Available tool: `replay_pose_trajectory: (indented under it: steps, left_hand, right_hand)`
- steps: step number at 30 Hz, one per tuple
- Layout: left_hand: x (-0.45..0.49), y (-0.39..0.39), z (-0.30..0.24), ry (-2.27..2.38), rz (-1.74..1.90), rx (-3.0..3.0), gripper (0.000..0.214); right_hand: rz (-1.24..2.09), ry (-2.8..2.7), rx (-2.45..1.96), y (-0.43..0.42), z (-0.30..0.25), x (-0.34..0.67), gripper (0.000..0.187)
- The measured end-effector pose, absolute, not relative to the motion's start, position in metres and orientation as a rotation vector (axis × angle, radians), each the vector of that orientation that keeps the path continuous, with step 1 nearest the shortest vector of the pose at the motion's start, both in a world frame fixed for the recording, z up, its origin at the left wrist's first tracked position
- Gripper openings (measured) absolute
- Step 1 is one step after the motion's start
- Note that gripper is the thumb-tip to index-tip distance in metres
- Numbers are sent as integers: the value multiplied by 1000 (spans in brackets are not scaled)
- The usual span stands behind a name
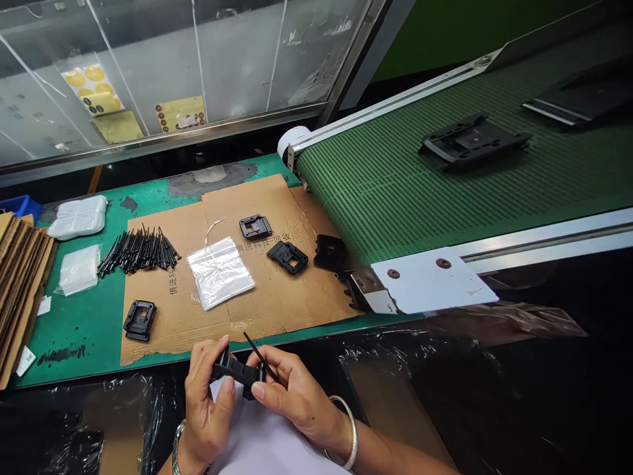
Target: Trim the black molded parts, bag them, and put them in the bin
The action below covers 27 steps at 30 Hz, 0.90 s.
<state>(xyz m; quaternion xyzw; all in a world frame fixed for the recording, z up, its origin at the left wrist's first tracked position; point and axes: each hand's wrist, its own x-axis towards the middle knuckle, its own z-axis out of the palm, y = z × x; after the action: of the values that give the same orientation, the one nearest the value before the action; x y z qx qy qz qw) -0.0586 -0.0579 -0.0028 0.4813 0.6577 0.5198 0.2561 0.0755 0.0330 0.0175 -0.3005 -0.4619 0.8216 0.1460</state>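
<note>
At the near edge of a green-topped worktop point(74, 349), a person's left hand point(210, 415) and right hand point(297, 396) are closing on a black moulded plastic bracket point(236, 371), its long axis running crosswise from hand to hand. The right hand, nearer a thin black plastic pin point(260, 355), is pinching it at a slant against the bracket. Beyond them, a brown corrugated cardboard sheet point(281, 297) printed with Chinese characters reading "回收" is carrying several similar brackets, while a heap of black plastic pins point(138, 251) is lying at its far left. A green slatted conveyor belt point(395, 198) is running alongside.
</note>
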Motion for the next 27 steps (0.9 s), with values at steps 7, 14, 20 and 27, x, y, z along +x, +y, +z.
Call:
replay_pose_trajectory:
  steps: [7, 14, 20, 27]
  left_hand:
    - [-58, -57, -5, 1739, 1410, 1219, 37]
    - [-51, -49, -18, 1719, 1712, 688, 64]
    - [-46, -33, -22, 932, 1602, 23, 43]
    - [-54, -13, -24, 637, 1512, -102, 14]
  right_hand:
    - [2323, -1387, -871, 33, 18, 76, 43]
    - [2225, -1229, -916, 26, 8, 77, 48]
    - [1876, -1341, -740, 23, -2, 60, 42]
    - [1634, -1801, -604, 17, -27, 59, 29]
